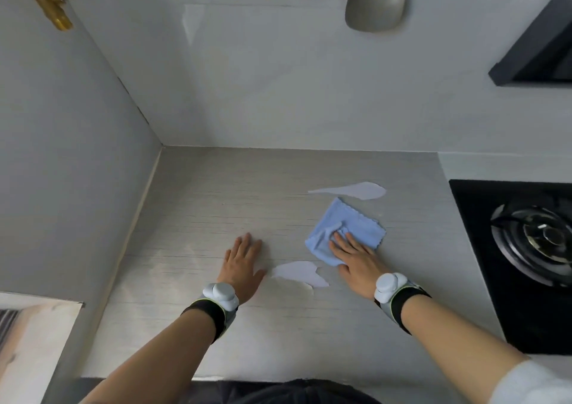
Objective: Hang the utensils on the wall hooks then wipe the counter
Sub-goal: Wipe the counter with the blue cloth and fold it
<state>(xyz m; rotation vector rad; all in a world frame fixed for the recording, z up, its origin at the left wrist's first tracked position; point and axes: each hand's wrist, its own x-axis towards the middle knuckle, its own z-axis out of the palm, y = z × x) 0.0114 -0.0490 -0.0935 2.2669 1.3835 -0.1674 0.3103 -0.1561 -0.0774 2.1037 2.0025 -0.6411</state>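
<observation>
While wiping proceeds, head view lists: right hand (356,261), grip spread flat, pressing a crumpled light-blue microfibre cloth (346,230) onto the grey wood-grain table (201,202); left hand (243,264), grip spread, empty, bracing. Steel utensils (376,4) hang on the wall. Advised: even pressure, overlapping strokes, clear of the black gas hob (526,236).

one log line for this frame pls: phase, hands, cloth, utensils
phase: wiping counter | right hand: flat on blue cloth | left hand: flat on counter, empty | utensils: hanging on wall
</observation>
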